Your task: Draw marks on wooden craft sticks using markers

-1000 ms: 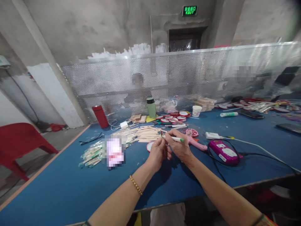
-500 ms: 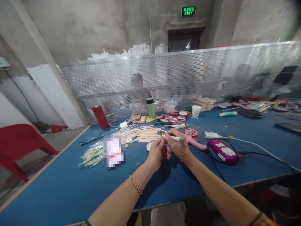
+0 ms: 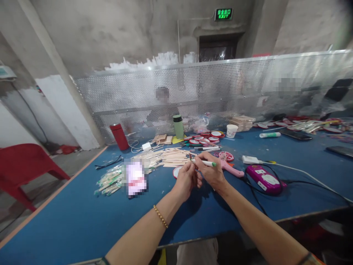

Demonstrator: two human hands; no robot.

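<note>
Over the middle of the blue table [image 3: 91, 217], my right hand [image 3: 211, 171] is closed around a white marker pen [image 3: 205, 162] with a green end. The marker's other end points left, at a small dark stick-like piece [image 3: 190, 156]. My left hand [image 3: 187, 182] pinches that piece upright between thumb and fingertips; its exact kind is too small to tell. Both hands are close together. Just beyond them is a pile of flat wooden sticks [image 3: 175, 156]. A round white disc with a red rim [image 3: 176, 172] lies partly hidden behind my left hand.
To the right are a pink glue gun [image 3: 233, 169], a purple device [image 3: 263, 179] and cables. Left lie bagged sticks [image 3: 110, 180] and a blurred bright object [image 3: 136, 178]. Red bottle [image 3: 119, 137], green bottle [image 3: 178, 127] and paper cup [image 3: 231, 131] stand before a perforated metal screen [image 3: 132, 95].
The whole view has shifted slightly, so things sit a little farther right. Both hands keep nearly the same pose, with the marker still held against or close to the small piece.
</note>
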